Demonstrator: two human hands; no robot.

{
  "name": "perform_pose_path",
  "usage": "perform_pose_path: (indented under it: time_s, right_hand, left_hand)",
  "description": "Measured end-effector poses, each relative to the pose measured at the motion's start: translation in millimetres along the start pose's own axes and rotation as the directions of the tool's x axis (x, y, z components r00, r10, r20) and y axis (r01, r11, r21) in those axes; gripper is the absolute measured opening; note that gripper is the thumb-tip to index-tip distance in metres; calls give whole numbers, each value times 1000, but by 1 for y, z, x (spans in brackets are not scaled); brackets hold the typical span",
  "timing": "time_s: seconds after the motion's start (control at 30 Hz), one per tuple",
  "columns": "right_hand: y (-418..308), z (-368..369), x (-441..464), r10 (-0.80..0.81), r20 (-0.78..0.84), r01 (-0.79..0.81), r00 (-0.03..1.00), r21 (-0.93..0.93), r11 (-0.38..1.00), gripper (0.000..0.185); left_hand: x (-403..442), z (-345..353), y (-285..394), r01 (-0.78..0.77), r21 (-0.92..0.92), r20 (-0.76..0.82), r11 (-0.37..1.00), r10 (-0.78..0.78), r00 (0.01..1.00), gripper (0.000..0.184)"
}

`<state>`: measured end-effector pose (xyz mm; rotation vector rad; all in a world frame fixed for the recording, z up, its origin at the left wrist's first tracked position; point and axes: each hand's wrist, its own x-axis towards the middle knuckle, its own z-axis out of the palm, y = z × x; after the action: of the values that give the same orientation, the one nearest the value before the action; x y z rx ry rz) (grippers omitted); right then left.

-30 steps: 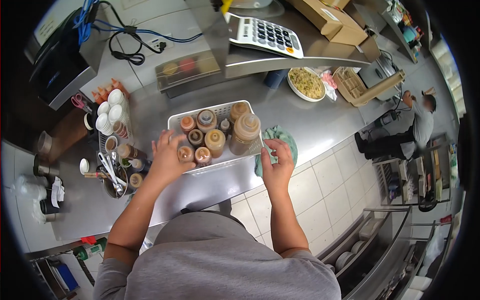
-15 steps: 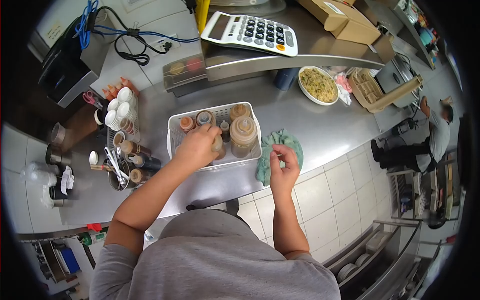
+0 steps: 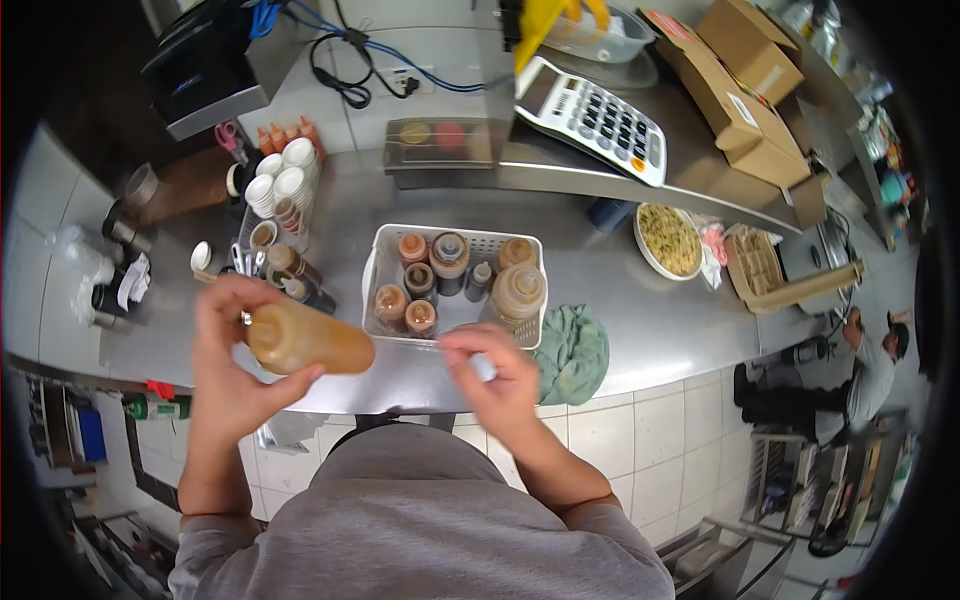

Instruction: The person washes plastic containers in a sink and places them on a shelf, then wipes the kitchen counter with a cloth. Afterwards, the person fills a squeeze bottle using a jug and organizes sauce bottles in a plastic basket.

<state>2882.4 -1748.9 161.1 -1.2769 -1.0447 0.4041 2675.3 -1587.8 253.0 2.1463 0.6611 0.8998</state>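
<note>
My left hand [image 3: 232, 365] is closed around a squeeze bottle [image 3: 320, 342] of yellow-orange sauce, tilted nearly flat above the counter's front edge. My right hand [image 3: 497, 385] is in front of the basket, its thumb and fingers curled together. A pale spot shows between them; whether it is a small object or the counter behind, I cannot tell. The white plastic basket [image 3: 372, 290] holds several sauce bottles, including a large squeeze bottle [image 3: 519, 292] at its right and a small dark dropper-like bottle [image 3: 479, 281]. Beside the basket lies a crumpled green cloth [image 3: 573, 355].
Stacked white cups [image 3: 275, 190] and more bottles [image 3: 290, 265] stand at the left. A calculator [image 3: 597, 118] rests on the raised shelf. Below it are a bowl of fried rice [image 3: 668, 243] and a cardboard tray [image 3: 752, 262]. Another person [image 3: 870, 365] is at the far right.
My left hand has lifted the sauce bottle from the basket and carried it left and toward me. My right hand has moved left, away from the cloth. The view has shifted.
</note>
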Motion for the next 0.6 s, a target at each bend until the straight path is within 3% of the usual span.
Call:
perform_pose_path:
  time_s: [0.1, 0.13, 0.2, 0.23, 0.3, 0.33, 0.4, 0.47, 0.5, 0.53, 0.6]
  right_hand:
    - [-4, 48, 5, 112, 332, -110, 937, -27, 994, 27]
    - [0, 64, 5, 114, 350, -113, 930, -22, 993, 27]
    - [16, 97, 4, -19, 457, 189, 889, -329, 925, 39]
    - [27, 111, 1, 25, 518, 236, 855, -433, 870, 41]
    - [43, 135, -1, 88, 564, 269, 821, -518, 812, 37]
    - [45, 145, 0, 156, 587, 299, 795, -602, 740, 33]
    - [48, 159, 2, 91, 596, 376, 798, -610, 697, 31]
    - [46, 171, 2, 143, 549, 398, 823, -738, 545, 32]
    - [52, 177, 0, 116, 506, 388, 855, -771, 505, 33]
    - [59, 181, -1, 122, 511, 393, 851, -773, 498, 33]
    - [68, 183, -3, 26, 530, 457, 847, -754, 473, 32]
  left_hand:
    - [-43, 24, -46, 262, 66, 1, 963, -263, 965, 77]
    - [-60, 37, -66, 283, 29, -14, 959, -282, 959, 73]
    - [-89, 60, -108, 310, -8, -39, 951, -310, 950, 70]
    - [-101, 69, -129, 320, 99, -58, 942, -315, 947, 66]
    - [-114, 74, -151, 341, 196, -93, 919, -329, 940, 63]
    - [-116, 76, -156, 335, 129, -126, 933, -320, 939, 64]
    - [-118, 82, -163, 341, 46, -170, 939, -329, 929, 64]
    - [-117, 89, -169, 243, -3, -251, 970, -236, 939, 71]
    - [-122, 99, -175, 310, -204, -240, 928, -355, 904, 67]
    - [-123, 103, -182, 312, -216, -242, 925, -361, 901, 67]
    - [-122, 106, -198, 355, -212, -20, 910, -367, 930, 56]
